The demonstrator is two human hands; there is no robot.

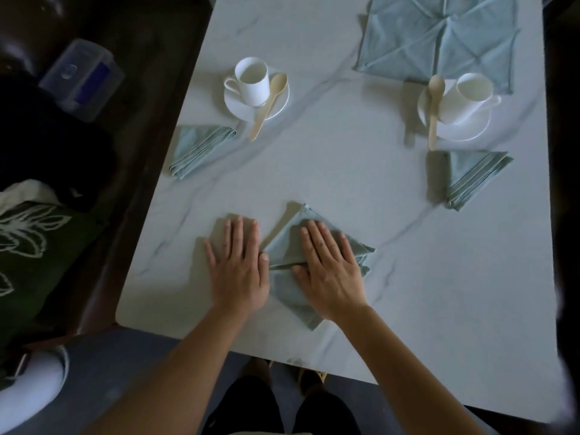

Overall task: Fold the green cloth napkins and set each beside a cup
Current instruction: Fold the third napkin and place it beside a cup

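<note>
— Hands?
— My left hand [238,265] lies open and flat on the table [314,171], just left of the napkin [284,240] at the near edge. My right hand [329,271] presses flat on it, gripping nothing.
— Risk?
— If I lift that palm, the folds could spring open.

Two cups [252,81] [467,97], two saucers [238,108] [466,134], two spoons [269,103] [434,111], four green napkins [197,149] [474,177] [286,237] [439,36].
</note>
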